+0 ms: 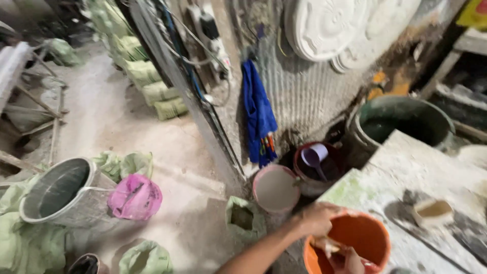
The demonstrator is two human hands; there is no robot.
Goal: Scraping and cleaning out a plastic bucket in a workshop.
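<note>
Here, left hand (315, 219) gripping orange bucket (361, 238) rim

A bare forearm enters from the bottom edge, with no sleeve, watch or band visible on it. The left hand (315, 219) is gloveless, its knuckles and fingers smeared with pale, wet, plaster-like residue. Only part of the right hand (351, 260) shows at the bottom edge, also gloveless and coated in the same pale paste.

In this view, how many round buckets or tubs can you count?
5: orange bucket at the hands, pink bucket, dark red bucket, green drum, grey tub left. Others may be hidden.
</note>
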